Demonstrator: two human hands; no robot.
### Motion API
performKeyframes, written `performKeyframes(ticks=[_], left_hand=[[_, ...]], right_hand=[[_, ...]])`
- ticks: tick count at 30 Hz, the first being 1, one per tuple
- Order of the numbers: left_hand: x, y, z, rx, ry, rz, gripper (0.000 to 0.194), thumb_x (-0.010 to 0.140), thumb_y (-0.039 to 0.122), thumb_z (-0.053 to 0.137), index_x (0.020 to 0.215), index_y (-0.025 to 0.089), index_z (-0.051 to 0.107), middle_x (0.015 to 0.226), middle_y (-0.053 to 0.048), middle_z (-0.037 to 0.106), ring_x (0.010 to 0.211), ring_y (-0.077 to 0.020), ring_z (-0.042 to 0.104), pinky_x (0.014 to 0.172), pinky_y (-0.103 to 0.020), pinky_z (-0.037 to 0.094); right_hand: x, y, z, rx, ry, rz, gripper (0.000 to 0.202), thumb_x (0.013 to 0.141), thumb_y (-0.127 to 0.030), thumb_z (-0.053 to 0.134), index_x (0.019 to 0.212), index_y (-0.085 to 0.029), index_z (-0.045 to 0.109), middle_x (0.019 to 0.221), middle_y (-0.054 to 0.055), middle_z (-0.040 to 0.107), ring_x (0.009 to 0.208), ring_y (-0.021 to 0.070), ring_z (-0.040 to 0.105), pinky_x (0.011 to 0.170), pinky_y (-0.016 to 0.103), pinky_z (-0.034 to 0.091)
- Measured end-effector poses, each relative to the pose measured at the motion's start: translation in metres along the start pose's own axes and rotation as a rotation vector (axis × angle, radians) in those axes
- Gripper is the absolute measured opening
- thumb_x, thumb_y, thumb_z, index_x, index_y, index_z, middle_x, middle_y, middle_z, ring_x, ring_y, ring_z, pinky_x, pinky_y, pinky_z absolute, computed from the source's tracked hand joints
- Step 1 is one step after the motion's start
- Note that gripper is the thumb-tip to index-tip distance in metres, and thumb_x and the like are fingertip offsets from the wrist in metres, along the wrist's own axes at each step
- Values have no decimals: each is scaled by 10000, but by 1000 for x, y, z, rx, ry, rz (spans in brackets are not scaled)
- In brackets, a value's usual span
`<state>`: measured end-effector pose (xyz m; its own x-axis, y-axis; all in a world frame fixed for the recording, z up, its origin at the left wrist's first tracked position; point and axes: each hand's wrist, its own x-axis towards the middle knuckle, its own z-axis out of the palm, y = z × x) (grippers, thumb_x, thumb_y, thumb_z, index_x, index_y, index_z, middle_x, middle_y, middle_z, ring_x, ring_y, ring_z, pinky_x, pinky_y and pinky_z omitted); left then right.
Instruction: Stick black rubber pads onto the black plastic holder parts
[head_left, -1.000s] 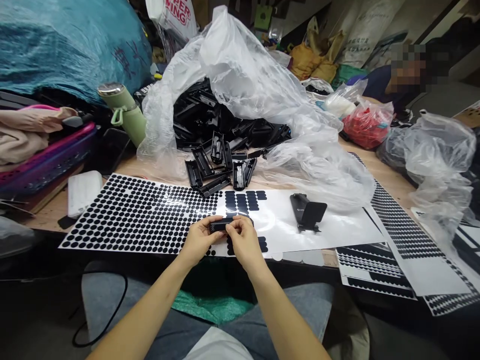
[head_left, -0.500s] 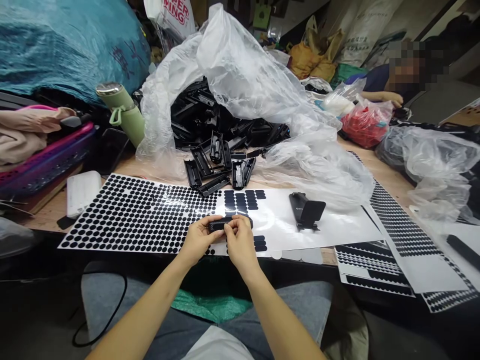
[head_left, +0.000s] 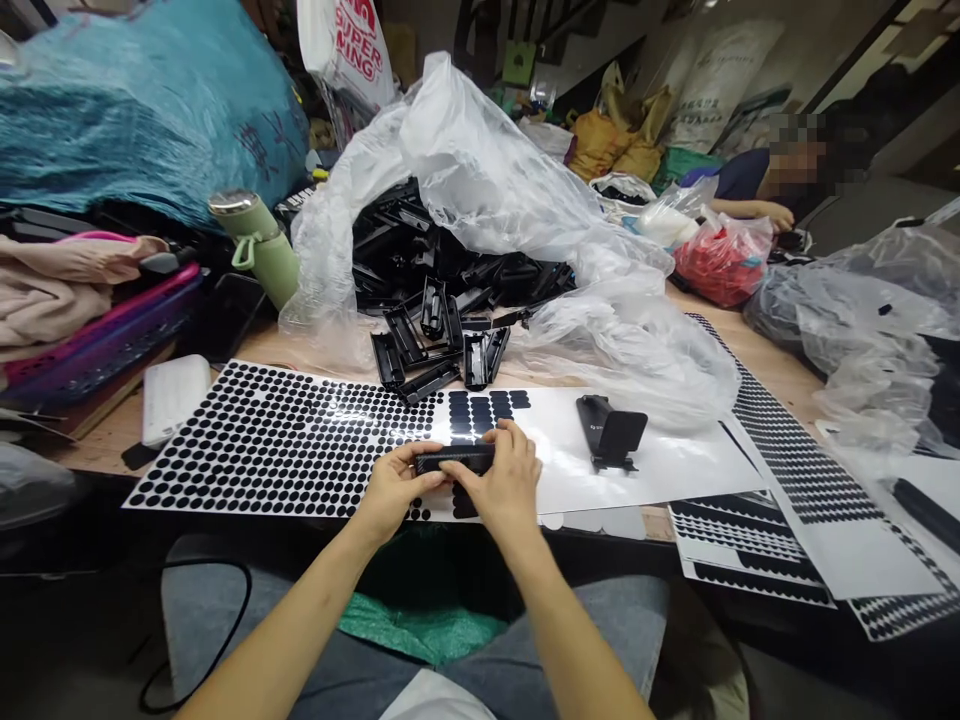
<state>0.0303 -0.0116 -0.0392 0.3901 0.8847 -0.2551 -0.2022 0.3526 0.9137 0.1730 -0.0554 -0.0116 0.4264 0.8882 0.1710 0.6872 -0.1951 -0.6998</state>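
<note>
A black, elongated plastic piece with a ribbed-looking surface (head_left: pixel 456 458) is held level between both hands, just above the sticker sheet. My left hand (head_left: pixel 394 488) pinches its left end between thumb and fingers. Around its right end, my right hand (head_left: pixel 504 480) is closed, thumb along the near side and fingers over the far side. Beneath lies a white sheet of black stickers (head_left: pixel 270 440), round ones at left and rounded oblong ones in the middle. Right of my hands, a black folding stand (head_left: pixel 613 436) stands on the sheet's bare part.
Black plastic parts (head_left: pixel 420 345) spill from a large clear plastic bag (head_left: pixel 480 170) behind the sheet. A green flask (head_left: pixel 259 250) and a white box-like device (head_left: pixel 176 398) are at left. More sticker sheets (head_left: pixel 787 440) lie at right. Another person (head_left: pixel 750 195) sits at far right.
My right hand has shifted slightly right and opened its grip wider, now wrapping the piece's right end. My left hand stays on the left end. The view has tilted up a little.
</note>
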Motion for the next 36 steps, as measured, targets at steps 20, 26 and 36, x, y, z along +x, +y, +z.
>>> performKeyframes(ticks=[20,26,36], left_hand=[[116,65,-53,1324,590,285,166,741,178,499,798,58,598,966,-281,579,1026,-424,474,821,-501,345],[71,74,-52,865,569,438,155,773,290,513,745,144,557,976,-114,604,1000,-260,531,906,-410,386],[17,40,1,82,0,-439,220,684,303,658,820,147,581,737,-96,679,634,-242,671,443,-284,534]], right_hand=[[-34,-11,21,-204,-496,-322,130,783,-91,469,817,-178,560,848,88,558,813,222,509,705,339,429],[-41,-8,26,-209,-488,-361,184,796,-61,395,798,-162,548,830,102,546,791,219,493,684,338,418],[-1,1,-11,368,-364,0,138,818,-287,427,721,-208,485,770,0,518,726,144,508,689,282,415]])
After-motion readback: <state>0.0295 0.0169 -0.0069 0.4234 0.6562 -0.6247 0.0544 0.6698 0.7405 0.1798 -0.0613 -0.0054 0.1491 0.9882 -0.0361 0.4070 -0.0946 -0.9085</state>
